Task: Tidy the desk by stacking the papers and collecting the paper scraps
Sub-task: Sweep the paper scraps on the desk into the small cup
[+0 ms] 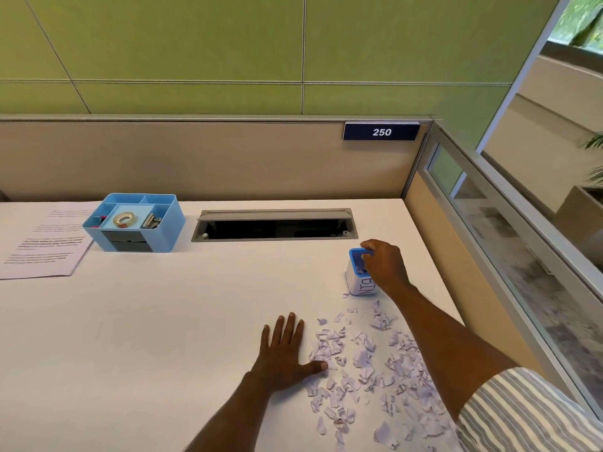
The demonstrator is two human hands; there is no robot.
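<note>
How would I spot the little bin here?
Start at the desk: its long cable slot runs along the back. Nearer and to its right, the right hand grips the small bin. It's white with a blue rim, unlike the blue organizer far left.

The paper (42,243), cut by the left edge, bears unreadably blurred print.

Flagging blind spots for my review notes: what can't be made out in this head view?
Head view only:
- Printed papers: text too blurred to read.
- Bin contents: covered by the right hand.
- Right hand's grasp, rim or scraps: fingers hidden by its own back.
- Paper scraps: some run under the right forearm and off the bottom edge.
</note>
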